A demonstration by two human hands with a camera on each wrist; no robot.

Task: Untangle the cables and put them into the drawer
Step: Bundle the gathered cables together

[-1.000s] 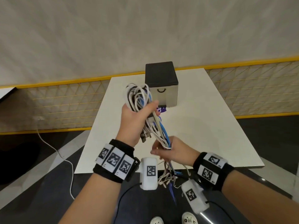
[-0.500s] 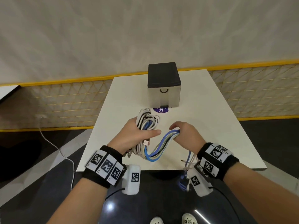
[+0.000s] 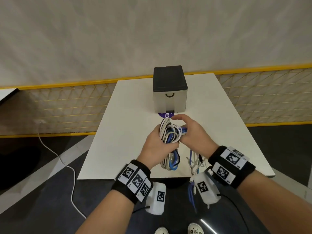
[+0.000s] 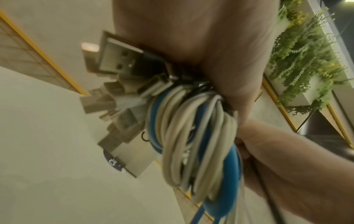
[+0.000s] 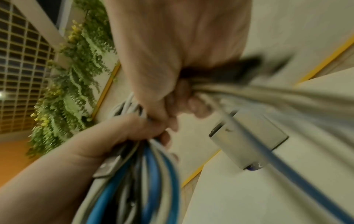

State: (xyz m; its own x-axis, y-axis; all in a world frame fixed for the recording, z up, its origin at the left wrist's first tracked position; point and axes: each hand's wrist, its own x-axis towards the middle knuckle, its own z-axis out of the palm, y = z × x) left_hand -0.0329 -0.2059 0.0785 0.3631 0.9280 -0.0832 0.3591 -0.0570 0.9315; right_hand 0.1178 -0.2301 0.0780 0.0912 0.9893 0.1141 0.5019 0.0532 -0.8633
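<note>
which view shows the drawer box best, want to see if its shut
The head view: the drawer box stands whole on the table, front and handle facing, shut. The right wrist view shows it blurred, crossed by cables. The left wrist view shows only a part behind the plugs.

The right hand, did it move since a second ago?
Yes. The right hand went up the head view toward the drawer box, now by the purple sticker, holding the cable bundle.
</note>
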